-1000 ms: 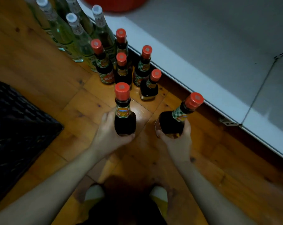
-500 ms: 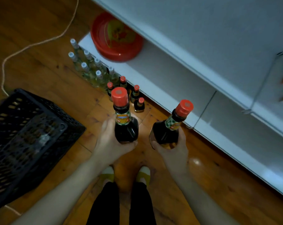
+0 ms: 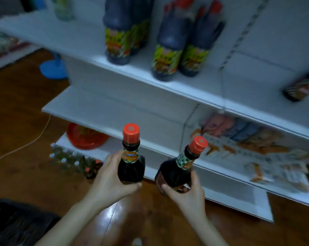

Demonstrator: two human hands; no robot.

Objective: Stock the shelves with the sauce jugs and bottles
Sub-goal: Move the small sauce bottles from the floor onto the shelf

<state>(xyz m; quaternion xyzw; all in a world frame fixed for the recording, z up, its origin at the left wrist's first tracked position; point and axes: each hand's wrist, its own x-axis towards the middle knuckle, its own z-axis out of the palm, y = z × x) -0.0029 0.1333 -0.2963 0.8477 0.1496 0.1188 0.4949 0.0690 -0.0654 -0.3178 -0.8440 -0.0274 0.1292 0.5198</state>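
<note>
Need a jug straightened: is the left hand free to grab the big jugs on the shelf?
Probably not yet: the left hand grips a red-capped bottle; nothing blocks the jugs themselves.

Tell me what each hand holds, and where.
Left hand grips an upright sauce bottle round its lower body; right hand grips a tilted sauce bottle round its base.

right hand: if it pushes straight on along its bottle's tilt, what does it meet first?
Probably the pink packets lying on the shelf ahead, up and right of the bottle that the right hand grips. Depth is unclear; the shelf edge above could come first.
</note>
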